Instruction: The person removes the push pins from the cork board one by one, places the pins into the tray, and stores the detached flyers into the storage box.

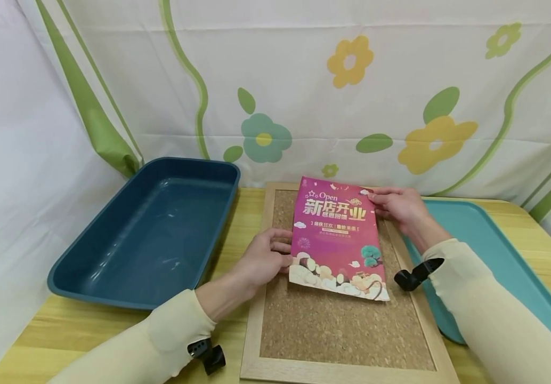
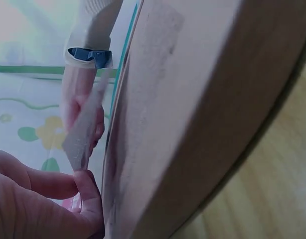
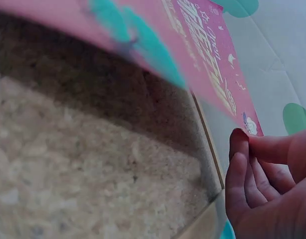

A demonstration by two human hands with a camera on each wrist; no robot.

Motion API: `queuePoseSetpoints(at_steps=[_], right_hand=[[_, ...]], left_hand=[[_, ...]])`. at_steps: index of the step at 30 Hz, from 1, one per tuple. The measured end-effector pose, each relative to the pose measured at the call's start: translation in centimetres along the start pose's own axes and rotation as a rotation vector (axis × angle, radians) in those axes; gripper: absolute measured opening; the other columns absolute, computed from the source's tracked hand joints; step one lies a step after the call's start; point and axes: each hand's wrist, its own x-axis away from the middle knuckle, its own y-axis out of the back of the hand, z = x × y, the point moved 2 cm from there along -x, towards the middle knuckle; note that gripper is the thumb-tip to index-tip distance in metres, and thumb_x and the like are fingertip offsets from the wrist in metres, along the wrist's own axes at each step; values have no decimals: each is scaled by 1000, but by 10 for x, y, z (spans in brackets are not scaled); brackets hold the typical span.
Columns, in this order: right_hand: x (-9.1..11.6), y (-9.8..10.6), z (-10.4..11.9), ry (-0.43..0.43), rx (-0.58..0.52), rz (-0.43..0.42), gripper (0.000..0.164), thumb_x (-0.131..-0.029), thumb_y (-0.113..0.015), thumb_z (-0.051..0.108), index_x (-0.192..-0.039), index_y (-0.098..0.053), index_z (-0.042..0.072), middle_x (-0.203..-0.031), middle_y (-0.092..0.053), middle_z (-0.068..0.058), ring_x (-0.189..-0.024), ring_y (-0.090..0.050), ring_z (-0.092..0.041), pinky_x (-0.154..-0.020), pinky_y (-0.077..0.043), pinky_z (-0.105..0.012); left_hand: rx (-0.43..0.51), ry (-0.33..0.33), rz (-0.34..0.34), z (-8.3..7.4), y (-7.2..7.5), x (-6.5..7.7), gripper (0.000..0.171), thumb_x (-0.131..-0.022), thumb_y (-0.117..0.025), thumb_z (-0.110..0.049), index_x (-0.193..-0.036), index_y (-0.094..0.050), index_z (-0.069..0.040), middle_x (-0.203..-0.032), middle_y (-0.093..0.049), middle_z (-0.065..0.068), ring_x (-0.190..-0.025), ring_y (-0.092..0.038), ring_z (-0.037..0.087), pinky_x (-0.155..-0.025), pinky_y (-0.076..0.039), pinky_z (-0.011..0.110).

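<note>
A pink and purple flyer [image 1: 335, 240] with gold lettering is held up over a wood-framed cork board [image 1: 342, 330]. My left hand [image 1: 267, 257] pinches its left edge between thumb and fingers. At the upper right edge, my right hand [image 1: 397, 208] pinches the paper near the corner. The right wrist view shows the flyer [image 3: 213, 55] raised off the cork [image 3: 93, 159], casting a shadow, with the right hand [image 3: 267, 179] at its edge. Seen from the left wrist, the flyer [image 2: 85, 129] is nearly edge-on beside the left hand [image 2: 48, 199].
A deep dark blue tub [image 1: 146, 240] stands left of the board on the wooden table [image 1: 31, 341]. To the right lies a flat teal tray [image 1: 491, 240], its left edge against or under the board. A flower-printed white curtain [image 1: 304, 69] hangs behind.
</note>
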Motion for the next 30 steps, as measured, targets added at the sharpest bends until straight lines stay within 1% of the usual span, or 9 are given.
queuePoseSetpoints(at_steps=[5,8,13,19,22,26,30], right_hand=[[2,-3,6,13,-3,-34,57,-107,-63,36,-151,-56,1,-120,-62,1,-82,-70,4,-81,-62,-19],[3,-6,12,32,-13,-56,56,-107,-63,36,-151,-57,1,-128,-60,-3,-85,-70,4,-84,-62,-19],[2,-11,21,48,-37,-79,55,-107,-64,35,-150,-58,2,-127,-60,-2,-83,-71,5,-84,-62,-18],[4,-16,33,38,-72,-78,56,-106,-64,35,-151,-57,1,-124,-61,-1,-82,-71,4,-82,-62,-17],[5,-20,40,28,-100,-70,55,-106,-65,32,-150,-57,0,-124,-63,-3,-82,-72,3,-82,-62,-18],[5,-27,50,10,-137,-57,52,-106,-66,30,-148,-59,-1,-124,-64,-5,-83,-74,1,-83,-63,-20],[4,-36,60,7,-165,-45,49,-106,-66,27,-147,-61,1,-133,-65,-9,-88,-75,-2,-86,-63,-21]], left_hand=[[0,-1,-1,-7,4,2,48,-99,-60,7,-146,-52,0,-125,-66,21,-106,-66,25,-88,-60,32],[-5,6,5,-11,6,3,48,-100,-62,5,-146,-52,0,-124,-66,20,-106,-66,25,-90,-60,33],[-33,18,4,-17,10,5,47,-100,-63,4,-146,-53,-2,-124,-68,20,-104,-67,25,-89,-60,33],[-60,16,-22,-21,21,3,47,-102,-59,3,-148,-51,-2,-128,-66,22,-108,-66,27,-90,-58,33],[-54,16,-32,-25,30,3,47,-103,-57,3,-149,-50,-1,-132,-64,23,-112,-65,28,-89,-56,32],[-62,1,-35,-29,43,5,47,-103,-56,2,-150,-52,1,-134,-66,23,-116,-68,28,-88,-58,31],[-107,-16,-49,-33,57,7,46,-104,-57,1,-150,-54,1,-134,-67,22,-118,-69,29,-91,-60,34]])
